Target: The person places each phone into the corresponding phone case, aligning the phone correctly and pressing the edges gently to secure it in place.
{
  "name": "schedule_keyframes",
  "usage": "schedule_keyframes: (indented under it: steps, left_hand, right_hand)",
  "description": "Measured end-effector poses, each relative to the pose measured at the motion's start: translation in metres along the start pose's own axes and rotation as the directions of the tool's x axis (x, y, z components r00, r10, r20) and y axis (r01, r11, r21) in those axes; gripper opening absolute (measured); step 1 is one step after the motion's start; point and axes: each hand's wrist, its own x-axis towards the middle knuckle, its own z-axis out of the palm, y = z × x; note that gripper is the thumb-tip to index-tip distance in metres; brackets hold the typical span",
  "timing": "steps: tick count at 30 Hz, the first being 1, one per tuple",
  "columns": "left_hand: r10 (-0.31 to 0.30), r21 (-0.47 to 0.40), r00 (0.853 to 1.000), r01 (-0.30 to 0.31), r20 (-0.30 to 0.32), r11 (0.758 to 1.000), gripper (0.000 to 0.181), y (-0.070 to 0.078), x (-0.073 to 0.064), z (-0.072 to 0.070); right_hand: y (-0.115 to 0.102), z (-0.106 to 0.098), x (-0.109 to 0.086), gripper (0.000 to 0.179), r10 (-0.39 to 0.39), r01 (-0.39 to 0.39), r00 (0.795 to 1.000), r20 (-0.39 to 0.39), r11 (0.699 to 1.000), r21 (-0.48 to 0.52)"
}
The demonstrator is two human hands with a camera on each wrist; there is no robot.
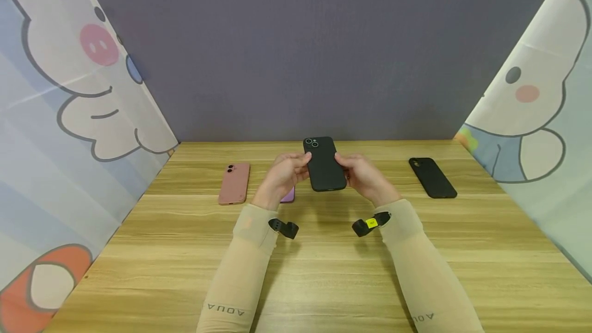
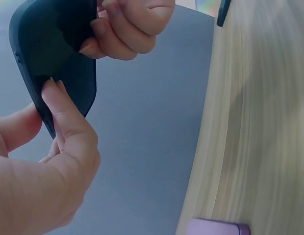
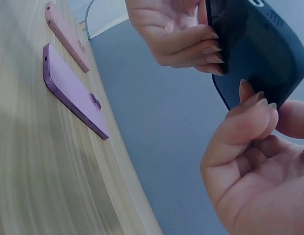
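A black phone [image 1: 327, 168] is held up above the table, its back with two camera lenses turned to the head view. My left hand [image 1: 288, 168] pinches one long edge, thumb on the back. The opposite edge is gripped by my right hand [image 1: 363, 172] in the same way. Both wrist views show the phone's dark, glossy front, with fingertips pressed against it. Below and behind my left hand lies a purple phone [image 3: 73, 93], mostly hidden in the head view.
A pink phone [image 1: 234, 184] lies on the wooden table [image 1: 324, 281] at the left. Over on the right is a black phone case [image 1: 433, 179] with a camera opening. A dark grey panel [image 1: 314, 50] stands behind the table, and cartoon-printed cloths flank it.
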Motion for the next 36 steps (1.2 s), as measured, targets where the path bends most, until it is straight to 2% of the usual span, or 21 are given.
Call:
schedule_keyframes:
  steps: [6, 11, 15, 20, 26, 30, 36]
  left_hand:
    - [0.005, 0.041, 0.999, -0.002, -0.054, 0.999, 0.014, 0.001, -0.001, 0.000]
    - [0.008, 0.124, 0.996, 0.003, -0.090, 0.992, 0.025, 0.002, -0.002, 0.002]
    - [0.003, 0.162, 0.994, 0.016, -0.112, 0.987, 0.027, 0.001, -0.002, 0.001]
    - [0.010, 0.223, 0.990, 0.022, -0.144, 0.975, 0.026, 0.001, -0.002, 0.001]
    - [0.030, 0.333, 0.986, 0.027, -0.165, 0.942, 0.031, 0.002, -0.003, 0.004]
    - [0.035, 0.361, 0.985, 0.028, -0.168, 0.932, 0.034, 0.000, -0.002, 0.005]
    - [0.011, 0.386, 0.986, 0.054, -0.164, 0.921, 0.036, -0.003, -0.003, 0.006]
  right_hand:
    - [0.002, 0.003, 0.003, 0.038, 0.016, -0.015, 0.999, -0.041, 1.000, 0.017]
    - [0.005, 0.005, 0.003, 0.038, 0.022, -0.019, 0.996, -0.086, 0.999, 0.033]
    - [0.008, 0.005, 0.005, 0.037, 0.019, -0.016, 0.996, -0.090, 1.000, 0.027]
    - [0.010, 0.004, 0.007, 0.033, 0.010, -0.013, 0.996, -0.092, 0.999, -0.037]
    - [0.011, 0.002, 0.007, 0.033, 0.040, -0.053, 0.993, -0.111, 0.992, -0.116]
    - [0.011, -0.001, 0.007, 0.034, 0.066, -0.082, 0.992, -0.108, 0.985, -0.154]
    - [0.010, -0.005, 0.008, 0.032, 0.133, -0.156, 0.984, -0.116, 0.963, -0.218]
